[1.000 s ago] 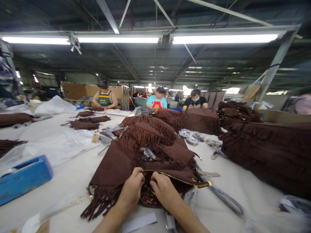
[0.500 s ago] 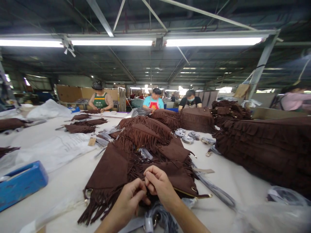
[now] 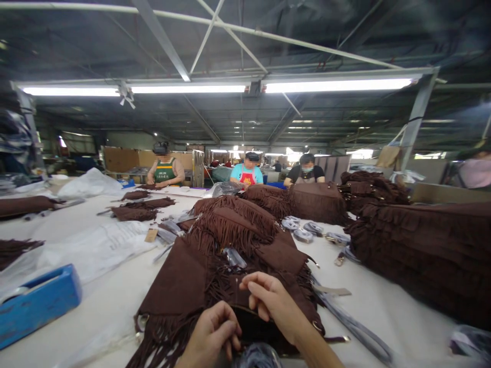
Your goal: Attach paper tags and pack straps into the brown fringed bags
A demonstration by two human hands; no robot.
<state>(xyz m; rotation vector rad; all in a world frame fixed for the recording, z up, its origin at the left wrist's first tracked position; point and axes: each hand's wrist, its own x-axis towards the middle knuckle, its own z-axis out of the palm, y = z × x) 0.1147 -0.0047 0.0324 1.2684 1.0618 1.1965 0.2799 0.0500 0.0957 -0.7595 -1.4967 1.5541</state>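
Note:
Several dark brown fringed suede-like bags [image 3: 176, 276] lie heaped before me. The nearest has a gold-edged zip opening that gapes, showing a dark inside [image 3: 264, 335]. My left hand [image 3: 217, 329] is at the left side of this opening, its fingers curled and thumb pressed in; what it pinches is hidden. Above the opening is my right hand [image 3: 270, 301], thumb and forefinger close together, the other fingers bent; anything between them is too small to name. A wrapped grey bundle [image 3: 259, 355] sits at the bottom edge, below the opening. A small plastic-wrapped piece [image 3: 235, 258] rests on the heap.
A blue tape dispenser [image 3: 42, 304] stands at the left. Plastic sheeting [image 3: 115, 245] covers part of the white table. Grey wrapped straps [image 3: 353, 319] and a tall brown bag stack [image 3: 418, 255] are on the right. Across the table, several people [image 3: 245, 176] work.
My hands have moved apart from each other, the right one up and to the right. The near bag's opening now shows wide between them. My view has tilted slightly upward.

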